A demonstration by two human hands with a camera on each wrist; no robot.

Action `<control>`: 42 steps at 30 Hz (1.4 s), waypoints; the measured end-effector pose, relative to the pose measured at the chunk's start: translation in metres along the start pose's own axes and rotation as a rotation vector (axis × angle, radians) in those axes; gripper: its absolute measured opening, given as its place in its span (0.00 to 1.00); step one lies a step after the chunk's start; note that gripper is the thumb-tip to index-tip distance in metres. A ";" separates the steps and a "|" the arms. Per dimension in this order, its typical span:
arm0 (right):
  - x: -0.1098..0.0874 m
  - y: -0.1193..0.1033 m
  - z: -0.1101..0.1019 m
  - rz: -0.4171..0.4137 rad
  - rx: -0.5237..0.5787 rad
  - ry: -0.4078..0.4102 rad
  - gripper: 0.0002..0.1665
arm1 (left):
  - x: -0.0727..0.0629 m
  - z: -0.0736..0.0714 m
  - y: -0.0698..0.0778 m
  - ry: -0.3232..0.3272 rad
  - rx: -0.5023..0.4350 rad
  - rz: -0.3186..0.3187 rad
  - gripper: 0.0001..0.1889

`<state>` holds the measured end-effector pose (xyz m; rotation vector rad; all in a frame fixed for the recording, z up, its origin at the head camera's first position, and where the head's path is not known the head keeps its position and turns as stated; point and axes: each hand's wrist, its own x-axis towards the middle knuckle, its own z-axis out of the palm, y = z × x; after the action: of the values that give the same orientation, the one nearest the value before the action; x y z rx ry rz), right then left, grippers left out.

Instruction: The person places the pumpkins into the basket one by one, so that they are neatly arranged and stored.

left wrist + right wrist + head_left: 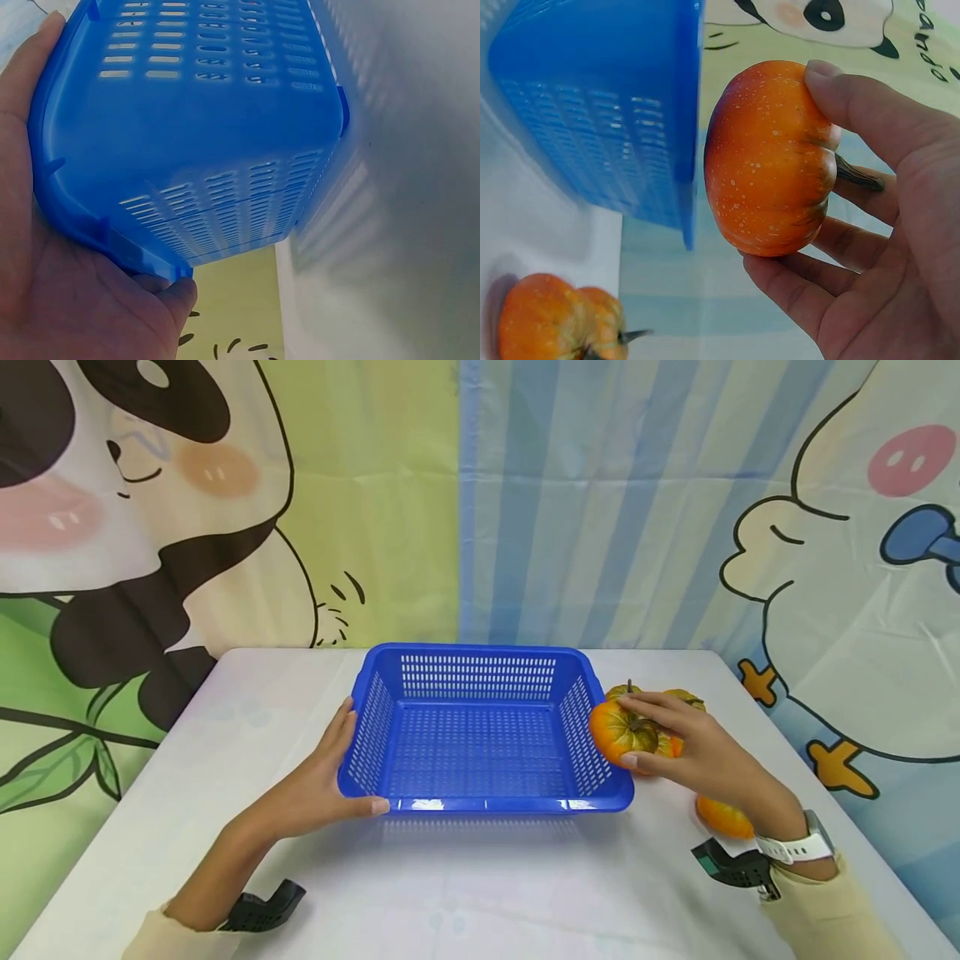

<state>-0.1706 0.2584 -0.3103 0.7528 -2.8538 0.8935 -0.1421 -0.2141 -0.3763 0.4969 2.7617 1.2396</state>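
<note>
My left hand (311, 789) grips the near left corner of a blue plastic basket (480, 805), thumb on the front rim and fingers along the left side. The left wrist view shows the basket's slotted outer wall (202, 120) from below, over the white surface. With thumb and fingertips my right hand (697, 747) holds an orange pumpkin (611, 733) by its sides, right at the basket's right rim. Its brown stem (859, 175) points toward the palm in the right wrist view. Nothing lies inside the basket.
Several more pumpkins sit on the white table (480, 893) right of the basket, one (723, 817) below the right wrist, others partly hidden behind the right hand. A curtain (525, 502) with cartoon animals hangs behind the table.
</note>
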 end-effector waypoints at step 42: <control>0.110 -0.055 0.028 -0.274 0.075 -0.157 0.38 | -0.001 0.001 0.001 0.007 0.008 -0.001 0.67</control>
<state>-0.2386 0.1558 -0.2831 1.2385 -2.7598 0.9415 -0.1404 -0.2136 -0.3766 0.4926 2.7729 1.2329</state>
